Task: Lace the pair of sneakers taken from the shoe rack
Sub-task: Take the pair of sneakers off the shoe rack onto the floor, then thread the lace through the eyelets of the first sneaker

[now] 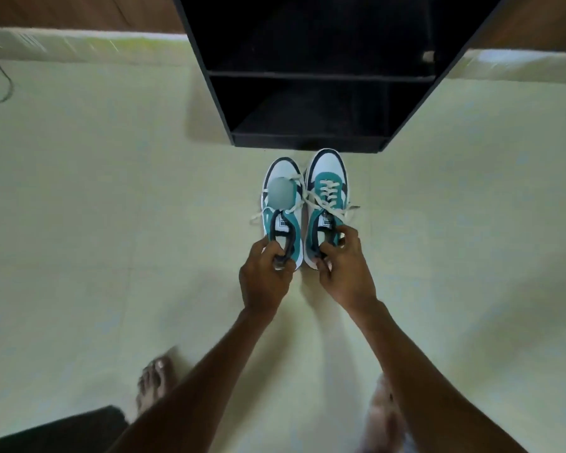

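While the two teal-and-white sneakers, left sneaker and right sneaker, sit side by side with loose laces before the black shoe rack, the left hand grips one heel and the right hand the other, above the pale floor.

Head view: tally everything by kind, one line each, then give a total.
Sneakers: 2, left sneaker, right sneaker
Hands: 2, left hand, right hand
Shoe rack: 1
Bare feet: 2
Total: 7
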